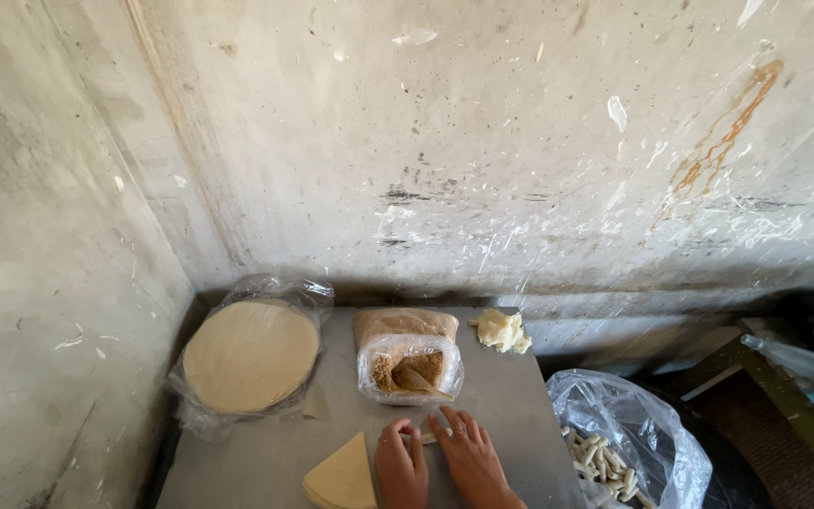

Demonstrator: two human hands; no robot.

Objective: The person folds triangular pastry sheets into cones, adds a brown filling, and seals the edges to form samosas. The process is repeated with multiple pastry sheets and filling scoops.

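Fingers of both hands press down side by side on a small pale roll of thin pastry sheet (424,437) that lies on the grey tabletop (511,396), near its front edge and just in front of the filling bag. The left hand (399,467) has its fingers curled over the left part of the roll; the right hand (463,452), with a ring on one finger, lays flatter fingers over the right part. Neither hand is clenched: both rest lightly on the roll, which shows only as a thin strip between them.

To roll such a piece well, my judgement is that the pressure should stay even across both hands, so the sheet winds tight without tearing or squeezing filling out of the ends.

Just left of the left hand lies a stack of pale yellow wedge-shaped pastry sheets (341,476). Directly behind the hands stands an open clear plastic bag of brown crumbly filling (409,363) with a spoon-like tool stuck in it; it sits close, so the knuckles have little room forward. Behind and to the left, a stack of round pale pastry sheets in clear plastic (251,356) rests well apart. A pale yellow lump of dough-like paste (502,331) lies at the table's far edge. To the right, off the table, a clear plastic bag holds finished pale rolls (605,462). A rough, scratched concrete wall (473,141) closes the corner.
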